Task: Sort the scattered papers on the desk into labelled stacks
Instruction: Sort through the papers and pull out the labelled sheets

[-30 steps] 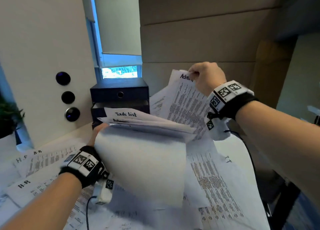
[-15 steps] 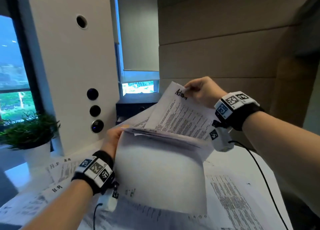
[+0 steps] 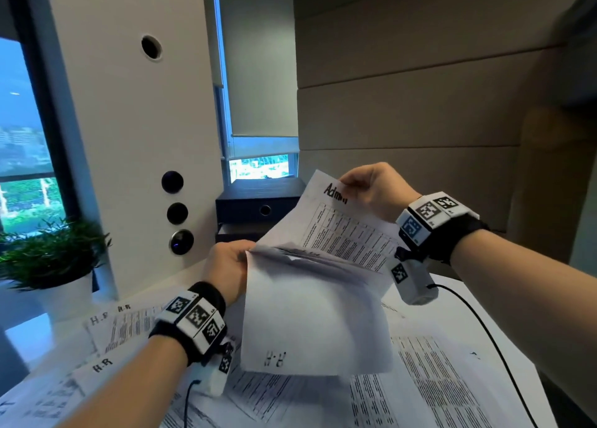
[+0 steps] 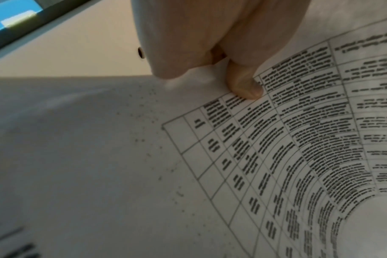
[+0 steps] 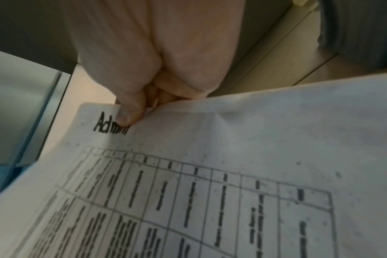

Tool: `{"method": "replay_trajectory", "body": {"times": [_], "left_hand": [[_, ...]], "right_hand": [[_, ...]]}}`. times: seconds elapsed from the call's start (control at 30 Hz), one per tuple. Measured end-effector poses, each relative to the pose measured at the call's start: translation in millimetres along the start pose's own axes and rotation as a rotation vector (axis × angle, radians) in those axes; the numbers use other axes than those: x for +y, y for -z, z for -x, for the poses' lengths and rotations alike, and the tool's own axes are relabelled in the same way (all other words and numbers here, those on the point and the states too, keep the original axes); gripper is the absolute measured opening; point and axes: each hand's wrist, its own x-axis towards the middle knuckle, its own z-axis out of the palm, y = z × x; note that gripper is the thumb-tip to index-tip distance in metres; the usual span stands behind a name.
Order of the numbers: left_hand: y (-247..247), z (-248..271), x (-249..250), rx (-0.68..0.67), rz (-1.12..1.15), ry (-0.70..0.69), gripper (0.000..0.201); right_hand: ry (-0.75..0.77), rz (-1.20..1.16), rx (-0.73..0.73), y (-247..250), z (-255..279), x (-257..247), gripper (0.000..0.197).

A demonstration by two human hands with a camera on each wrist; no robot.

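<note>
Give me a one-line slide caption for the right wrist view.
Right hand pinches the top edge of a table-printed sheet headed "Admin".

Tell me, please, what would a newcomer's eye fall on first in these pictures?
First, the sheet headed "Admin", pinched at its top by the right hand in mid-frame. Next, the bundle that the left hand grips just below it. Then the papers marked "H.R" strewn over the desk.

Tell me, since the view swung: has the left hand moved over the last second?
No, hardly. The left hand, gripping the stack, sits just under the box's lower left corner, as it did then.
</note>
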Motion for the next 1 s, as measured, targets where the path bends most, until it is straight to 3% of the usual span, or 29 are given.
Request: {"method": "replay_trajectory", "body": {"times": [0.13,0.2,0.3,0.43,0.57,0.63,0.73,0.87,1.0], "left_hand": [[-2.8,3.2,-0.2,0.117,0.496,0.281,0.029],[-1.9,3.3,1.0,0.172,0.607,0.351,0.03],[-3.2,5.4,3.1,0.202,0.648,0.38,0.04],[-7.6,6.6,6.5,0.101,0.787,0.467,0.028],[-13.5,4.8,8.7,0.032,0.811,0.458,0.019],[-17.1,4.6,10.4,-0.007,0.828,0.469,0.019],[-21.2,4.4,15.1,-0.061,0.863,0.524,0.022],[-25.5,3.4,14.4,-0.092,0.841,0.495,0.035],[-27.3,6.0,13.4,-0.066,0.815,0.457,0.02]], "right_hand": [[-0.061,-0.051,0.099,3.7,10.0,24.1,0.017],[-0.094,-0.089,0.117,5.5,14.6,33.0,0.017],[-0.125,-0.109,0.084,3.9,21.2,41.2,0.016],[-0.104,-0.117,0.062,2.6,24.1,45.9,0.017],[-0.04,-0.177,0.058,-1.0,24.2,32.3,0.018],[-0.004,-0.226,0.043,-5.3,23.4,22.6,0.012],[0.003,-0.248,0.035,-8.0,20.7,13.6,0.017],[-0.003,-0.238,-0.009,-7.9,19.4,6.1,0.026],[-0.006,-0.172,0.035,-10.3,16.7,3.9,0.027]]}}
